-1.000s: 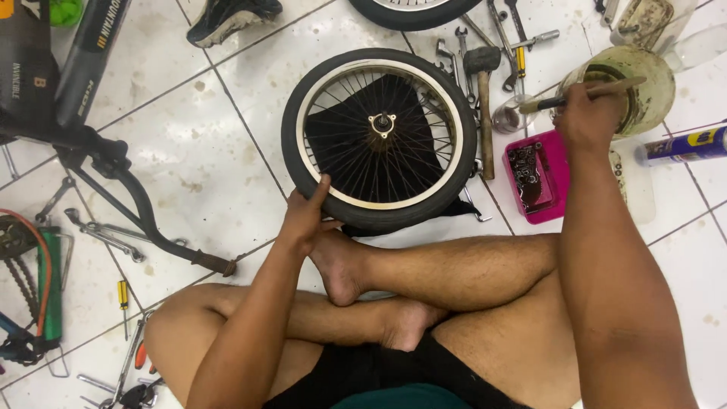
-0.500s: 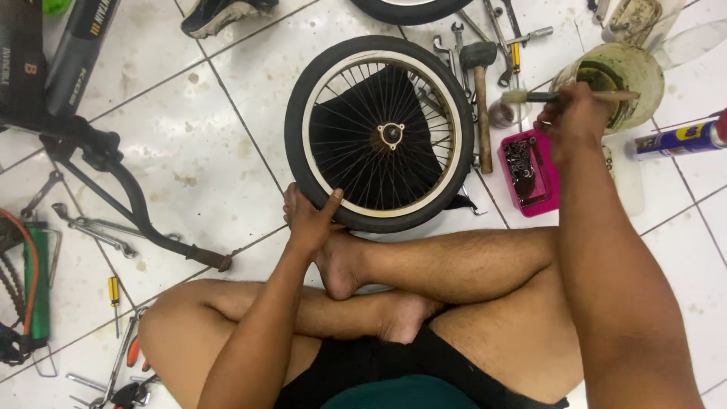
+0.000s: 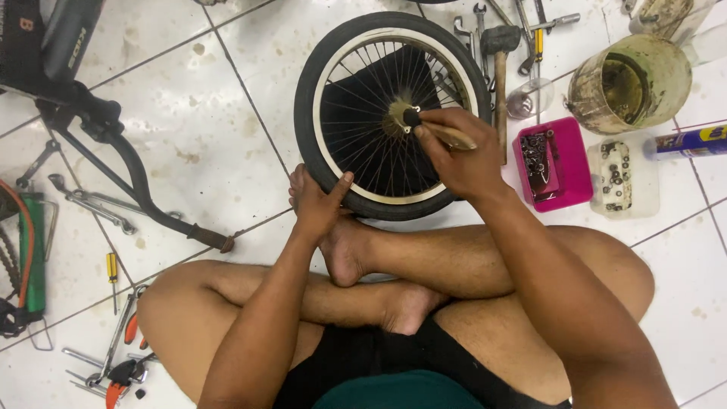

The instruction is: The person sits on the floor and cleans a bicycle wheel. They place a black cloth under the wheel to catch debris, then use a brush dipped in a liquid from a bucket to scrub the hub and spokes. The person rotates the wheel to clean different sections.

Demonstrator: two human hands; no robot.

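Pink tray (image 3: 569,176) holds small dark parts. Your right hand (image 3: 462,155) grip clenches a brush (image 3: 441,131) at the hub; your left hand (image 3: 322,206) steadies the bicycle wheel (image 3: 390,113), fingers loose on the tyre.

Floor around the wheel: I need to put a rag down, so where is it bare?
Bare tiles lie left of the wheel, between it and the black frame. Another patch lies at lower right, beyond the knee, below the pink tray. Crowded: tools above the tray around the jar, and the lower left corner.

light: bright, even, overhead | shadows: soft under your legs | glare: faint on white tiles (image 3: 189,129) | focus: sharp, slight edge distortion
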